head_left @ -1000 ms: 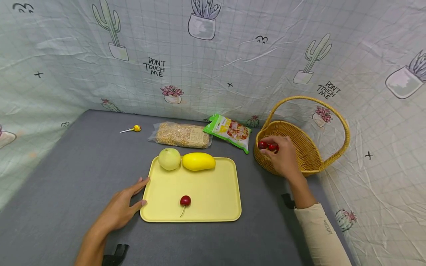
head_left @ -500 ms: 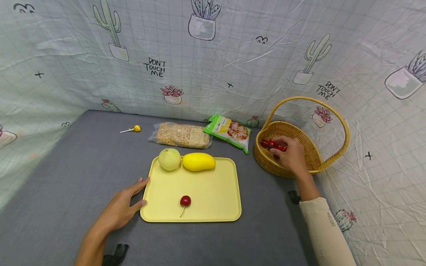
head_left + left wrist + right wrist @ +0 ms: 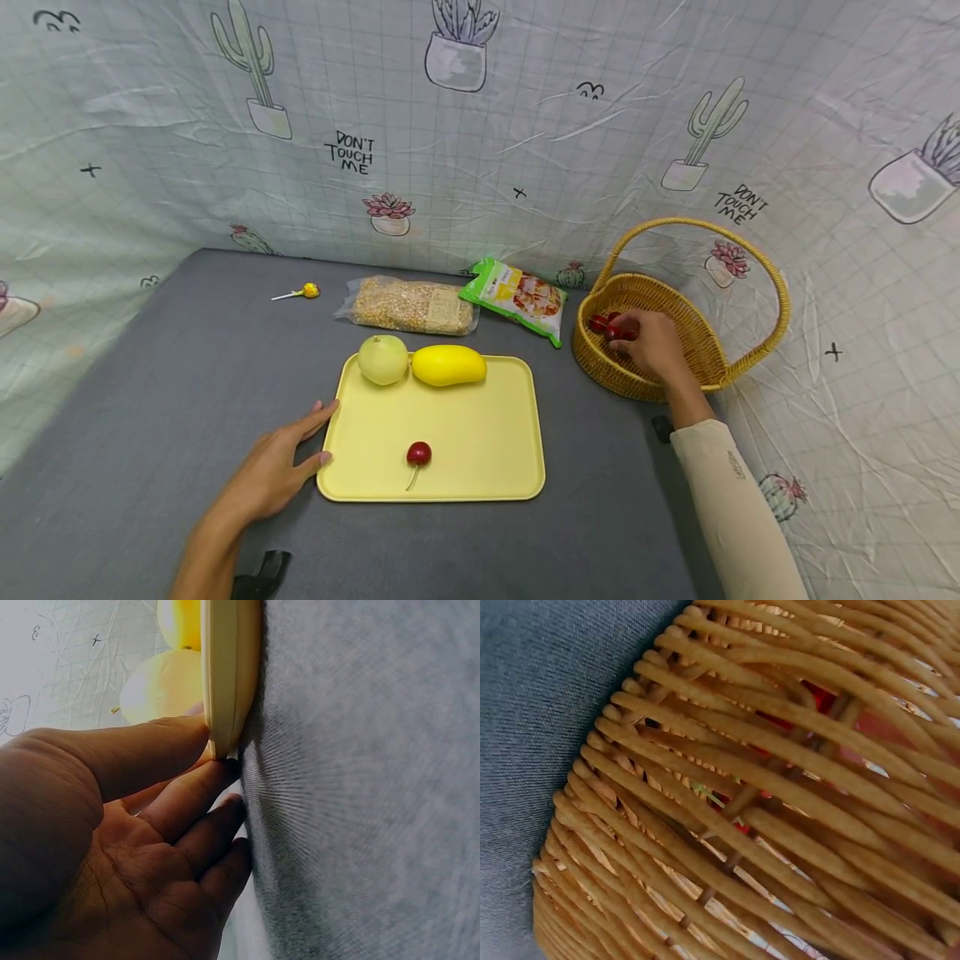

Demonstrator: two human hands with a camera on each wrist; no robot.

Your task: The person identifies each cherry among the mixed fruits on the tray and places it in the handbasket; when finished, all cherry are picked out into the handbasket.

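My right hand [image 3: 654,340] reaches down inside the wicker basket [image 3: 603,375], fingers curled at several dark red cherries [image 3: 598,323]. Its fingertips partly cover the cherries. In the right wrist view the woven basket wall [image 3: 705,765] fills most of the picture, with red showing through the gaps. My left hand [image 3: 272,467] rests at the left side of the yellow tray [image 3: 472,433], thumb and fingertips touching its rim. On the tray lie a single cherry [image 3: 418,454] with its stem, a pale green round fruit [image 3: 383,360] and a yellow mango [image 3: 449,365].
Behind the tray lie a clear bag of corn kernels [image 3: 405,305] and a green-and-white food packet [image 3: 521,296]. A yellow lollipop [image 3: 309,290] lies at the back left. The basket's tall handle [image 3: 682,222] arches up near the patterned cloth wall [image 3: 525,125].
My right hand has gone lower into the basket with the cherries, which were held over its left rim before. The left hand and the tray have stayed put.
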